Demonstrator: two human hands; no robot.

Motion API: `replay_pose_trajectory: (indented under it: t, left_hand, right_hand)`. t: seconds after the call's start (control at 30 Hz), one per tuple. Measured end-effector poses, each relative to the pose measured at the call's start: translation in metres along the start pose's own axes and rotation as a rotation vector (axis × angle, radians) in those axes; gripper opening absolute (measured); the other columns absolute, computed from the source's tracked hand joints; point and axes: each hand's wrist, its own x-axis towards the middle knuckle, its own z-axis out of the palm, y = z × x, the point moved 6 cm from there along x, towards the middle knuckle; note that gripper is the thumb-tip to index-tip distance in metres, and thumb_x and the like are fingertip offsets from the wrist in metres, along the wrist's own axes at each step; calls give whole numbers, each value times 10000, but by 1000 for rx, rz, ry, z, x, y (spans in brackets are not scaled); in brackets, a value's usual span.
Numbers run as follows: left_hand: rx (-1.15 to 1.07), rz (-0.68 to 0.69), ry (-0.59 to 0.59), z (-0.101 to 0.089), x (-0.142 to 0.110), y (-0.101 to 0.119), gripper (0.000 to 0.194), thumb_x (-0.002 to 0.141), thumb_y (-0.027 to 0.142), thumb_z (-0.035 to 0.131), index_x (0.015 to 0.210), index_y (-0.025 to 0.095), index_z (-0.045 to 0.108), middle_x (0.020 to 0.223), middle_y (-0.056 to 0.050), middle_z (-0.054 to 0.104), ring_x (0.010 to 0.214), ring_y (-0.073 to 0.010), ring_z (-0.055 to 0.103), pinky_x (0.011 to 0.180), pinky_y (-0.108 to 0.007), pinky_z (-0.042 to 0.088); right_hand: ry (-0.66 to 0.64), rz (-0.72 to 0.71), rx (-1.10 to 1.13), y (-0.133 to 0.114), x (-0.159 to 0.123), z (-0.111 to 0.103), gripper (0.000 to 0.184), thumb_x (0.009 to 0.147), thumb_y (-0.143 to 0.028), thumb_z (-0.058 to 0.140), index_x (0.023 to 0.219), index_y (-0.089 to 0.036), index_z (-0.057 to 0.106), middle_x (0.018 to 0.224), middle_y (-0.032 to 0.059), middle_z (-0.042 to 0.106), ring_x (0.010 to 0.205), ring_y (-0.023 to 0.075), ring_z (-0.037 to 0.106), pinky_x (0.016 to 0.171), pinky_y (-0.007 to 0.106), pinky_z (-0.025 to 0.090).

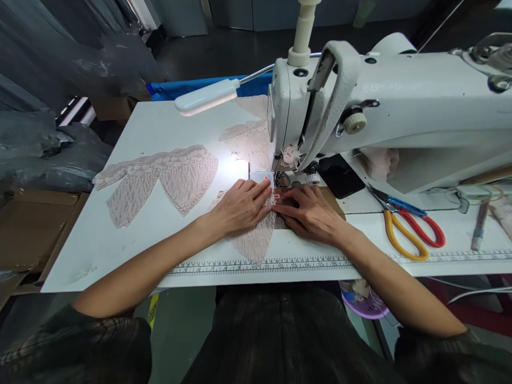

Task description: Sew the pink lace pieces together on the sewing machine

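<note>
My left hand (240,207) lies flat with fingers stretched out on a piece of pale pink lace (256,242), just in front of the needle area of a white sewing machine (384,112). My right hand (310,213) presses flat on the same lace from the right, and the fingertips of both hands almost meet. The lace runs under both hands toward the presser foot (280,178). More of it shows behind the needle (248,140).
Another pink lace piece (160,178) lies on the white table (120,234) to the left. Scissors with red and yellow handles (408,226) rest at the right. A gooseneck lamp (208,96) lights the needle area. A ruler strip (264,265) lines the front edge.
</note>
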Motion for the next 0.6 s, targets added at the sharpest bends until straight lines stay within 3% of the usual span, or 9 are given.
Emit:
replay_pose_trajectory:
  t: [0.33,0.6]
  left_hand:
    - [-91,76,-3,8,11,-10,473,1040,373,318,1349,79,521,1444,-201,492,1116,-291,545,838,-423,426]
    - [-80,39,-3,9,10,-13,491,1034,378,309,1355,68,514,1459,-180,491,1083,-292,550,855,-434,418]
  right_hand:
    - [-1,52,-66,5,2,1,288,979,-276,466,1172,-278,680,1126,116,583,990,261,450,809,406,328]
    - [-32,61,-114,0,7,-1,279,982,-242,452,1158,-258,668,1142,113,604,1008,267,458,784,398,309]
